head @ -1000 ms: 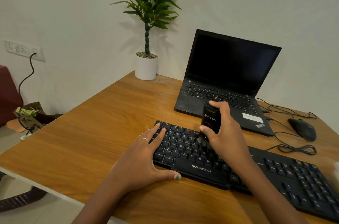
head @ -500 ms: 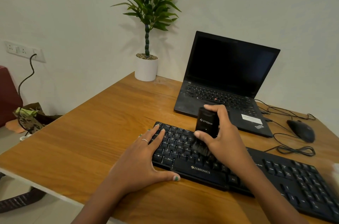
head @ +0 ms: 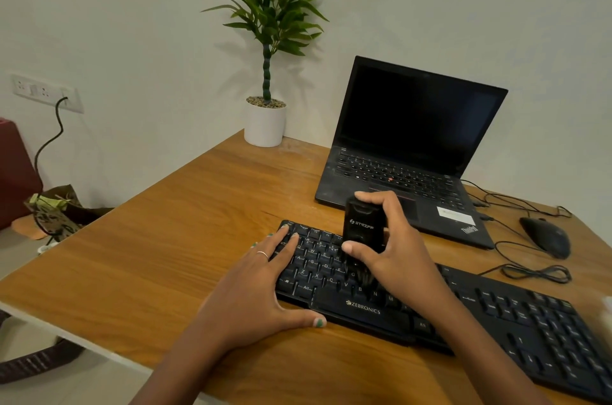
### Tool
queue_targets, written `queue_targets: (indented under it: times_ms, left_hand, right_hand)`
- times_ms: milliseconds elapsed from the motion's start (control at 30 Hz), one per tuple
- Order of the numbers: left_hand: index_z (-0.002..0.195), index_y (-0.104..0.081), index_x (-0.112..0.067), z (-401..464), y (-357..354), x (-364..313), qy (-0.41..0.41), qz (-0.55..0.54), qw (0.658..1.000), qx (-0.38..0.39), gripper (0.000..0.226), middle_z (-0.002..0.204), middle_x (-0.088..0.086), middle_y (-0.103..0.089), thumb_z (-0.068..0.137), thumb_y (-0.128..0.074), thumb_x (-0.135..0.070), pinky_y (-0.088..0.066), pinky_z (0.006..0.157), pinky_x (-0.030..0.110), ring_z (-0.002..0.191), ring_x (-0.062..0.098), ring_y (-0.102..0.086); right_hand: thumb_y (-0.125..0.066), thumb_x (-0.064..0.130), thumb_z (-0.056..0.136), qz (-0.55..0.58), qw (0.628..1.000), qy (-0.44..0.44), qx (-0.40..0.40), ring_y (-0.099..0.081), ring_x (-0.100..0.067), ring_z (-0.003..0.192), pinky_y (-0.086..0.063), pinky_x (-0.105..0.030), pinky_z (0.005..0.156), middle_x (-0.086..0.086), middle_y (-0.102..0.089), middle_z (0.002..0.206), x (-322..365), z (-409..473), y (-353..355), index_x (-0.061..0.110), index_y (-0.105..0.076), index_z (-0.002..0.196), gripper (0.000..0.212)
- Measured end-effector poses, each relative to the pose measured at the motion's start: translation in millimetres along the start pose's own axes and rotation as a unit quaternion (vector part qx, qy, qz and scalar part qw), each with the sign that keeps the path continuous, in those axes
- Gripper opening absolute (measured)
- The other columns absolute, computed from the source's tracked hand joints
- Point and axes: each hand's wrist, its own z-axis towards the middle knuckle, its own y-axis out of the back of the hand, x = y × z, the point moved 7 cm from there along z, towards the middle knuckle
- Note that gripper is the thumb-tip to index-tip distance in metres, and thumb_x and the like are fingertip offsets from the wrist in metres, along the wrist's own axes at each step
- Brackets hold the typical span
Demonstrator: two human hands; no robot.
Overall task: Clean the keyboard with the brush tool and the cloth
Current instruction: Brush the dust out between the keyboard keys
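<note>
Right hand: the right hand (head: pixel 395 254) wraps thumb and fingers around the black brush tool (head: pixel 361 232), thumb on the near face, fingers over the top and far side.
Left hand: the left hand (head: pixel 255 292) lies flat with fingers straight on the left end of the keyboard (head: pixel 496 315), thumb spread along its front edge, a ring on one finger.
Brush tool: stands nearly upright, long axis vertical, bristles down on the letter keys near the middle rows.
Keyboard: black, long axis running from left-far to right-near across the wooden desk (head: pixel 172 239).
Desk: an open laptop (head: pixel 414 146) with a dark screen sits behind the keyboard; a black mouse (head: pixel 546 237) and its cable lie to the right; a potted plant (head: pixel 266 73) stands at the far corner.
Room: pale wall with a socket (head: pixel 46 93) at left.
</note>
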Motion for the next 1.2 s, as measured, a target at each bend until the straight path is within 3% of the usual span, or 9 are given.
queue_targets:
  times_ms: [133,267,400,567,700,833,967,1133,1200]
  left_hand:
    - [0.151,0.011,-0.040,0,-1,2,0.002,-0.002,1.000,0.000,0.125,0.155,-0.025,0.023,0.051,-0.040,-0.095,-0.009,0.118,0.030,0.141,0.000,0.011]
    - [0.152,0.009,-0.039,0,0,0,-0.003,-0.003,1.000,-0.003,0.123,0.156,-0.023,0.022,0.055,-0.043,-0.092,-0.007,0.117,0.027,0.139,-0.002,0.013]
    - [0.152,0.009,-0.038,-1,1,-1,-0.004,0.003,1.000,-0.007,0.123,0.156,-0.023,0.022,0.055,-0.043,-0.092,-0.007,0.117,0.026,0.138,-0.003,0.014]
    - [0.152,0.009,-0.037,-1,1,-1,-0.007,0.003,1.000,-0.007,0.122,0.156,-0.022,0.022,0.057,-0.044,-0.091,-0.007,0.117,0.026,0.140,-0.002,0.011]
    - [0.152,0.009,-0.037,-1,2,-2,-0.008,0.004,1.000,-0.011,0.123,0.156,-0.022,0.022,0.055,-0.043,-0.091,-0.005,0.116,0.025,0.134,-0.005,0.014]
    - [0.153,0.009,-0.036,0,2,-2,-0.016,-0.002,1.000,-0.018,0.122,0.157,-0.021,0.020,0.059,-0.046,-0.090,-0.004,0.115,0.023,0.139,-0.004,0.012]
    - [0.153,0.007,-0.036,-1,1,0,-0.016,-0.001,1.000,-0.023,0.122,0.157,-0.022,0.020,0.059,-0.048,-0.090,-0.004,0.116,0.024,0.145,0.001,0.009]
    - [0.153,0.008,-0.035,0,2,-2,-0.016,-0.009,1.000,-0.018,0.122,0.157,-0.021,0.020,0.058,-0.047,-0.089,-0.001,0.114,0.022,0.135,-0.006,0.014]
    - [0.153,0.007,-0.036,0,2,-1,-0.017,-0.009,1.000,-0.020,0.123,0.157,-0.021,0.019,0.056,-0.045,-0.091,-0.006,0.117,0.026,0.143,-0.001,0.010]
  right_hand:
    - [-0.071,0.019,0.080,-0.016,0.999,0.000,-0.050,-0.057,-0.005,0.083,-0.055,-0.024,0.065,0.021,-0.046,0.095,-5,1,7,0.035,-0.031,0.126,0.063]
    - [-0.072,0.018,0.079,0.007,1.000,-0.003,-0.009,-0.057,-0.003,0.082,-0.056,-0.024,0.066,0.019,-0.049,0.096,3,-2,-1,0.039,-0.033,0.123,0.062]
    - [-0.070,0.021,0.080,-0.053,0.997,0.017,-0.048,-0.057,-0.007,0.086,-0.056,-0.029,0.070,0.018,-0.047,0.095,5,-2,2,0.038,-0.030,0.125,0.062]
    - [-0.071,0.023,0.080,-0.025,0.999,0.038,0.029,-0.058,-0.001,0.090,-0.055,-0.024,0.074,0.024,-0.051,0.099,16,-8,-11,0.044,-0.030,0.123,0.063]
    - [-0.069,0.025,0.082,-0.070,0.996,0.059,-0.014,-0.056,-0.002,0.087,-0.053,-0.020,0.071,0.025,-0.046,0.094,18,-8,-9,0.042,-0.027,0.126,0.063]
    - [-0.071,0.022,0.080,-0.005,0.999,0.034,0.030,-0.056,0.001,0.090,-0.055,-0.022,0.072,0.025,-0.050,0.099,20,-7,-15,0.041,-0.033,0.123,0.060]
    - [-0.069,0.023,0.081,-0.075,0.996,0.044,-0.035,-0.056,-0.003,0.085,-0.055,-0.026,0.070,0.023,-0.045,0.092,16,-5,-5,0.041,-0.028,0.125,0.062]
    - [-0.072,0.020,0.078,0.026,0.999,0.019,0.018,-0.057,0.007,0.088,-0.053,-0.015,0.064,0.020,-0.051,0.097,15,-11,-11,0.042,-0.034,0.119,0.060]
    - [-0.072,0.021,0.079,0.014,1.000,0.009,-0.007,-0.060,-0.002,0.083,-0.055,-0.019,0.063,0.018,-0.051,0.097,10,-9,-6,0.041,-0.032,0.120,0.060]
